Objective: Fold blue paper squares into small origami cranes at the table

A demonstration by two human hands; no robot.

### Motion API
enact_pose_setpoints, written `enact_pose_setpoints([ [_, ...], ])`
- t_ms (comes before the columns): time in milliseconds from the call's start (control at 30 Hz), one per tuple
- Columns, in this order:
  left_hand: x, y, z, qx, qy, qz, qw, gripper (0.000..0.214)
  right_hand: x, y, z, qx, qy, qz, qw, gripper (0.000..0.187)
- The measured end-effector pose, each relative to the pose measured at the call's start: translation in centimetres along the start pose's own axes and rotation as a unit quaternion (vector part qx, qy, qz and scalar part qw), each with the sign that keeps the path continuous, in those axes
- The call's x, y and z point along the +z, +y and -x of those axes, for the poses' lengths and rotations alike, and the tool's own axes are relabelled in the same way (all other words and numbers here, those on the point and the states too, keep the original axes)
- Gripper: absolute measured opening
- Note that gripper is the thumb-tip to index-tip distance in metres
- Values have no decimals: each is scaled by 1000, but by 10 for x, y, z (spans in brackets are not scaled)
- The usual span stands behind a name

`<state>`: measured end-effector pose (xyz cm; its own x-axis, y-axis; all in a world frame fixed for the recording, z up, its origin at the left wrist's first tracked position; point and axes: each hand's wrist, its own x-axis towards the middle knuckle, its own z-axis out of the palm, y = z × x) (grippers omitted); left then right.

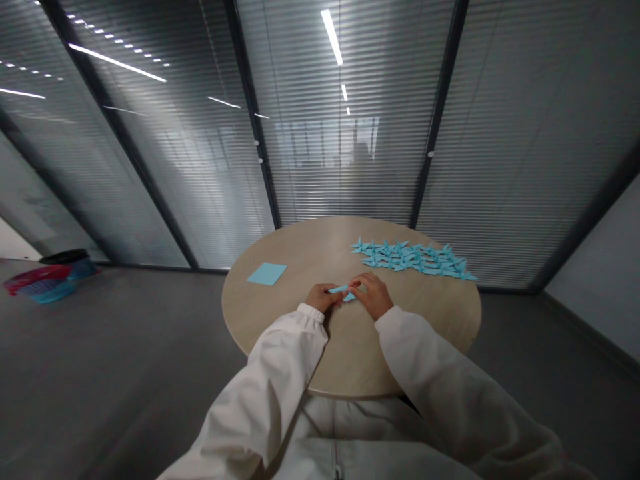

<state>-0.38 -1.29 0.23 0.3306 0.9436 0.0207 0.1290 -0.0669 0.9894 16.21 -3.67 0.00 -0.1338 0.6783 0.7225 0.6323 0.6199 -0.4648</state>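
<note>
Between my two hands, just above or on the round table [280,327], is a small piece of folded light-blue paper [339,289]. My left hand [323,297] is closed on its left side, thumb toward the paper. Fingers of my right hand [373,293] pinch its right side. Part of the paper is hidden by the fingers, so its exact folded shape cannot be made out. A flat square stack or sheet of light-blue paper [267,273] lies to the left of my hands. Several folded light-blue paper cranes [413,257] stand in rows at the back right.
Behind the table stands a glass partition with blinds [345,180] and dark frames. On the floor at the far left are a blue basket with a red rim [43,287] and a dark-topped blue bin [75,263]. The table's front edge is close to my body.
</note>
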Motion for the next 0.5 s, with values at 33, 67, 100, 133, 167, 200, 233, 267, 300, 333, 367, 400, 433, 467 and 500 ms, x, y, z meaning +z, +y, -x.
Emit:
enact_pose_setpoints([
  [33, 0, 0, 0, -7, -4, 9, 1000, 36, 0, 0, 0, 6, -9, -5, 1000, 5],
  [67, 0, 0, 0, -13, -8, 19, 1000, 35, 0, 0, 0, 16, -19, -9, 1000, 4],
  [100, 1, 0, 1, -19, -13, 27, 999, 35, 1, 0, 0, 26, -31, -14, 999, 3],
  [133, 1, 0, 1, -24, -19, 31, 999, 34, 1, 0, 0, 36, -42, -19, 998, 2],
  [167, 1, 0, 1, -29, -23, 31, 999, 33, 1, 0, 0, 44, -53, -26, 997, 2],
  [200, 1, 0, 1, -33, -25, 30, 999, 33, 2, 0, 1, 51, -62, -32, 996, 2],
  [233, 2, 0, 2, -38, -26, 31, 998, 32, 2, 0, 1, 59, -66, -39, 995, 2],
  [267, 2, 0, 2, -42, -28, 33, 998, 32, 3, 1, 1, 71, -70, -51, 994, 2],
  [300, 2, 0, 2, -46, -31, 38, 998, 32, 3, 1, 1, 89, -73, -67, 991, 3],
  [333, 1, 0, 2, -49, -35, 47, 997, 31, 4, 1, 1, 111, -76, -86, 987, 4],
  [367, 1, 1, 2, -51, -39, 56, 996, 31, 4, 2, 1, 133, -80, -106, 982, 6],
  [400, 1, 1, 2, -53, -42, 64, 996, 31, 4, 2, 1, 151, -83, -123, 977, 8],
  [433, 1, 2, 2, -55, -43, 71, 995, 31, 4, 2, 1, 163, -86, -133, 974, 10],
  [467, 1, 3, 3, -57, -42, 77, 995, 31, 4, 2, 1, 166, -87, -135, 973, 11],
  [500, 1, 3, 3, -59, -42, 82, 994, 32, 4, 2, 1, 163, -85, -131, 974, 11],
])
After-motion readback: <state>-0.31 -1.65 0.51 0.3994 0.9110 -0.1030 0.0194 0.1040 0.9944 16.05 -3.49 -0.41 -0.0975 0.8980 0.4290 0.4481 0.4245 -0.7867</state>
